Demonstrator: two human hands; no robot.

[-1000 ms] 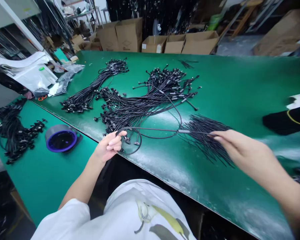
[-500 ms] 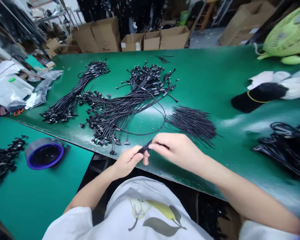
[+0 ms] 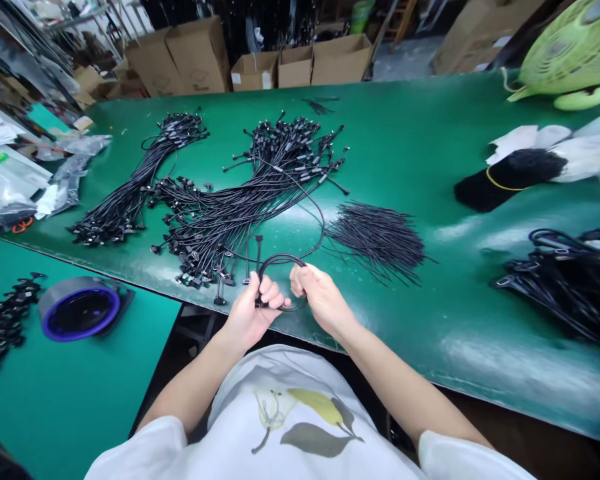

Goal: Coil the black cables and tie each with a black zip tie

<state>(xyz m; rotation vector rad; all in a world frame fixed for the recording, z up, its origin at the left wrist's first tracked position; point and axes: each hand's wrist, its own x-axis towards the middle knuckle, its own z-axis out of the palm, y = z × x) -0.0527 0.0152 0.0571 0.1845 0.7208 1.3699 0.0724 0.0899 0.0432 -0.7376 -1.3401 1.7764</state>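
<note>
Holding both forearms in toward the chest, wrists over the front edge of the green anti-static mat (image 3: pixel 430 133). Left hand (image 3: pixel 253 313) clenched, fingers curled round a black cable (image 3: pixel 280 259). Right hand (image 3: pixel 321 295) grasping the same cable between thumb and fingertips, just beside the left, hands not touching. Cable bent into a tight loop between the 2 hands, with 1 connector (image 3: pixel 258 243) standing up above the left hand. Its long run (image 3: pixel 321 223) arcs back over the mat into the main harness pile (image 3: pixel 230 223). That pile lies directly ahead, a smaller cable bundle (image 3: pixel 140 187) to its left, a spread of loose thin wires (image 3: pixel 375 243) to its right. Versus the previous frame: hands had a short dark piece pinched between them, almost touching; now slightly apart, cable looped. Right hand no longer out at the loose wires, as in the 1st frame.
</note>
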